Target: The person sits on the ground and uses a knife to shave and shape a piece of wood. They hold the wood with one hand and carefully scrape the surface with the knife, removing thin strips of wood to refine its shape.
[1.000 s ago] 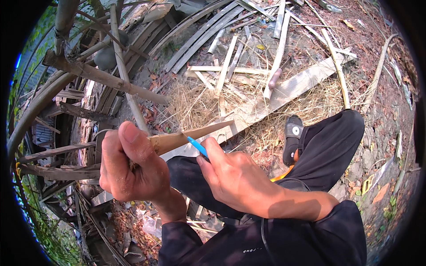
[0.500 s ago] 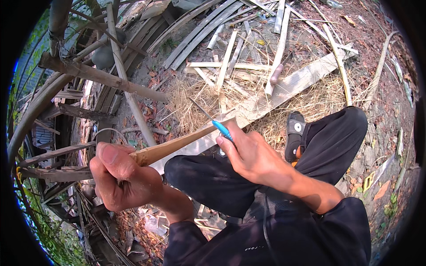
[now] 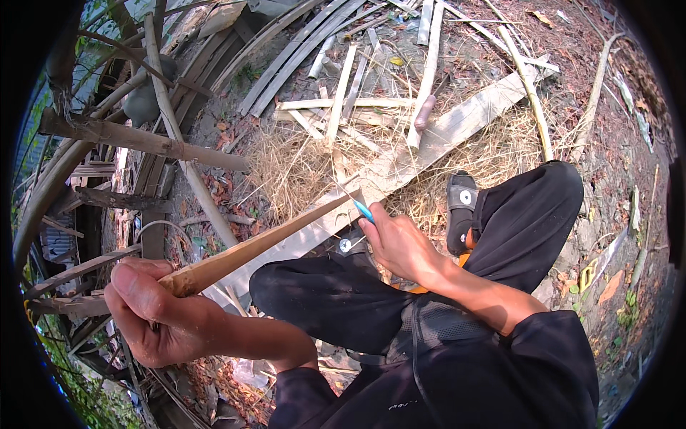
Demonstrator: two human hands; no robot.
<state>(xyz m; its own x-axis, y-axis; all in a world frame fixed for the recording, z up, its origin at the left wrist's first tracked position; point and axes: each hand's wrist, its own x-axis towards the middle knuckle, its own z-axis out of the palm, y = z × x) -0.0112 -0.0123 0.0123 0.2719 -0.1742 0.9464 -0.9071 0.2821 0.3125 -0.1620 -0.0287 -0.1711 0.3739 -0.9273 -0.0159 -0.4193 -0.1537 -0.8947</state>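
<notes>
My left hand point(image 3: 168, 314) is closed around the near end of a long, tapered piece of light brown wood point(image 3: 257, 247), which slants up and to the right. My right hand point(image 3: 411, 247) grips a small knife point(image 3: 364, 210) with a bright blue handle, its thin blade crossing the far end of the wood. Whether the edge touches the wood cannot be made out. Under the blade and beyond it lies a flat grey plank point(image 3: 457, 150), slanting across the ground between my legs and a heap of pale shavings point(image 3: 275, 168).
Bamboo strips point(image 3: 343, 100) lie scattered beyond the plank, near a brown-handled tool point(image 3: 426, 113). At left stands a frame of poles and boards point(image 3: 150, 139). A sandalled foot point(image 3: 462, 211) rests on the ground; a yellow handle point(image 3: 587, 275) lies far right.
My left hand has moved left and down, drawing the wood's held end farther from my right hand. The knife now sits across the wood's far tip, its blade turned. The view has shifted slightly.
</notes>
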